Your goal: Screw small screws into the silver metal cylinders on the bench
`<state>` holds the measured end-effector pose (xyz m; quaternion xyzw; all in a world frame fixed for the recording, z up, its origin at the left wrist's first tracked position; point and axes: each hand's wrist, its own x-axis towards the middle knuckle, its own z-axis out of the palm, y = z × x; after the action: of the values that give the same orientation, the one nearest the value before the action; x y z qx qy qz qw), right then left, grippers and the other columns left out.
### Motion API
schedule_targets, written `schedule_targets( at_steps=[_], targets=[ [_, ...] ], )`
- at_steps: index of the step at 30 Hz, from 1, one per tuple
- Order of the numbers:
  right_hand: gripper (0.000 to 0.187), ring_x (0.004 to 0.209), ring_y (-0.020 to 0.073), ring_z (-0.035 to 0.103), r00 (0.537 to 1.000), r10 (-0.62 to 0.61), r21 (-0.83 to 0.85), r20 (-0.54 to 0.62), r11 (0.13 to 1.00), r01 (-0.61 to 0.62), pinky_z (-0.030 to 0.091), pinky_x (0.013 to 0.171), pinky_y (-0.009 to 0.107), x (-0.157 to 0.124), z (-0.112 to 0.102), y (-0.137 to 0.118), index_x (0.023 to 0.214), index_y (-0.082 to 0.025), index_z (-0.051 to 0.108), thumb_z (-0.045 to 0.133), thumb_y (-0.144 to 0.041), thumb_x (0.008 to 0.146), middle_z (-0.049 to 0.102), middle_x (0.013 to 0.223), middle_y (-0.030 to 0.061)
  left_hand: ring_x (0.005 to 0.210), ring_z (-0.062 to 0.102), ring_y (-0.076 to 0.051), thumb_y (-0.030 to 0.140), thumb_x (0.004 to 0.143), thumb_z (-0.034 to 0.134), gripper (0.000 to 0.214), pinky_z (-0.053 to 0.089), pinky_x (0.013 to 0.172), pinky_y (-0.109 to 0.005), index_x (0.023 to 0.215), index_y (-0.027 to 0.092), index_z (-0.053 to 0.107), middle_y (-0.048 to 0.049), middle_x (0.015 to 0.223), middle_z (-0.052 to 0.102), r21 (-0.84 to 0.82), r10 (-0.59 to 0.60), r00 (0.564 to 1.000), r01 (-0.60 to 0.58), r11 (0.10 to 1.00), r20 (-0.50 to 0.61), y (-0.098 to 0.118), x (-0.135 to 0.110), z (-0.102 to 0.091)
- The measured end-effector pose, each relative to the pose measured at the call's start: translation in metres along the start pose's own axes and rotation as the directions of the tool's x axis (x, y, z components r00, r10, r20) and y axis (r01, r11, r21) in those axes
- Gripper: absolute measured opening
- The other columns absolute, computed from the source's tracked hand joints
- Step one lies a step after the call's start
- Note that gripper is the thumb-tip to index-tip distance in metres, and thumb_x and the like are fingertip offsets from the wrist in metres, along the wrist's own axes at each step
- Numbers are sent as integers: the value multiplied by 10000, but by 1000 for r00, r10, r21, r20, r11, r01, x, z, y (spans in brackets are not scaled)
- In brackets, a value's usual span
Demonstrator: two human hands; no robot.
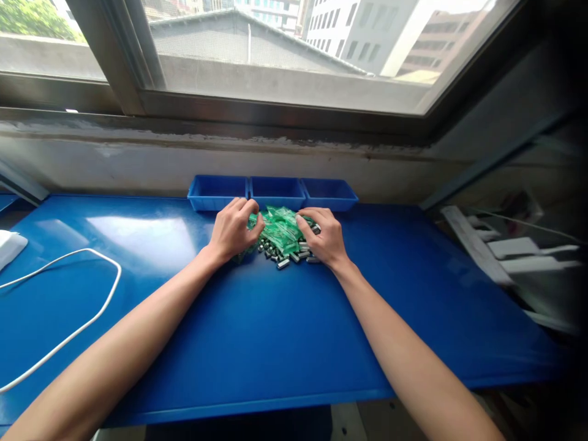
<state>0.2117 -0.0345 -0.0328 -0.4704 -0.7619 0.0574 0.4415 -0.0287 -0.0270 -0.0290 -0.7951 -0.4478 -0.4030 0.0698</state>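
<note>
A pile of small metal cylinders [283, 264], silvery and dark, lies on the blue table with crumpled green plastic bags [278, 231] on top of it. My left hand [233, 231] is at the pile's left side, fingers curved and thumb apart, with green plastic visible in the gap. On the right side, my right hand [324, 236] arches over some of the cylinders. Its thumb and forefinger are spread at the edge of the green plastic. The undersides of both hands are hidden, so contact there is unclear.
Three blue bins [277, 191] stand in a row behind the pile, against the wall below a window. A white cable [108, 294] loops over the left of the blue table [257, 343]. White and grey pieces [519, 254] sit at the right edge, partly blurred.
</note>
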Motion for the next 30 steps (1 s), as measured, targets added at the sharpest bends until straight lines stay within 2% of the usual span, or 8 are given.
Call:
schedule_targets(
  at_steps=[3, 6, 9, 11, 13, 17, 21, 30],
  targets=[
    [231, 1077, 281, 657, 999, 17, 4, 29, 1000, -17, 498, 988, 465, 0, 2, 1, 1005, -236, 748, 596, -404, 960, 769, 1070, 75, 632, 526, -165, 277, 898, 571, 189, 377, 631, -305, 728, 204, 535, -18, 688, 591, -12, -68, 996, 69, 998, 60, -4, -4, 1],
    [236, 1099, 287, 650, 998, 13, -7, 70, 1000, -12, 485, 1004, 466, 0, 3, 0, 1049, -234, 739, 612, -403, 944, 766, 1107, 81, 529, 447, -133, 273, 884, 563, 321, 306, 583, -294, 602, 208, 426, 12, 562, 505, -53, -143, 987, 147, 988, 72, -7, -4, 3],
    [240, 1108, 280, 647, 996, -6, 12, 94, 1000, 5, 486, 1010, 453, 0, 2, -1, 1070, -232, 734, 623, -398, 937, 763, 1123, 79, 485, 396, -120, 259, 891, 545, 379, 270, 568, -295, 556, 204, 376, 18, 509, 464, -76, -150, 986, 155, 985, 66, -7, -4, 6],
    [228, 1109, 272, 645, 997, -10, 33, 72, 999, 8, 486, 1010, 437, 0, 1, -2, 1056, -233, 736, 618, -392, 942, 762, 1116, 74, 482, 383, -120, 256, 901, 536, 384, 263, 570, -298, 554, 202, 381, 16, 507, 474, -78, -121, 990, 127, 989, 66, -6, -4, 7],
    [216, 1074, 263, 651, 1000, 18, 48, 3, 999, -19, 491, 989, 421, 0, 0, -2, 1006, -231, 741, 602, -387, 952, 767, 1071, 67, 487, 382, -121, 258, 909, 531, 380, 262, 574, -301, 559, 202, 392, 12, 516, 490, -79, -99, 992, 104, 991, 72, -5, -4, 8],
    [295, 841, 229, 650, 973, 185, 108, -139, 979, -171, 508, 834, 379, 1, -1, 4, 807, -218, 724, 575, -425, 955, 735, 839, 46, 496, 383, -119, 265, 915, 530, 371, 263, 576, -300, 574, 200, 401, 9, 534, 507, -94, -81, 993, 90, 992, 86, -4, -4, 9],
    [362, 704, 191, 608, 942, 323, 206, -92, 931, -300, 494, 722, 332, 0, -1, 12, 716, -217, 693, 567, -471, 941, 674, 708, 14, 488, 369, -116, 264, 913, 531, 379, 265, 572, -299, 566, 201, 392, 12, 524, 493, -113, -98, 991, 108, 988, 90, -3, -3, 9],
    [339, 702, 187, 605, 945, 316, 215, -83, 932, -292, 471, 677, 315, -3, -1, 11, 718, -219, 698, 584, -463, 925, 668, 701, 17, 486, 387, -115, 277, 928, 522, 385, 277, 566, -295, 566, 200, 416, 10, 529, 516, -101, -90, 991, 100, 990, 99, -4, -4, 9]
  ],
)
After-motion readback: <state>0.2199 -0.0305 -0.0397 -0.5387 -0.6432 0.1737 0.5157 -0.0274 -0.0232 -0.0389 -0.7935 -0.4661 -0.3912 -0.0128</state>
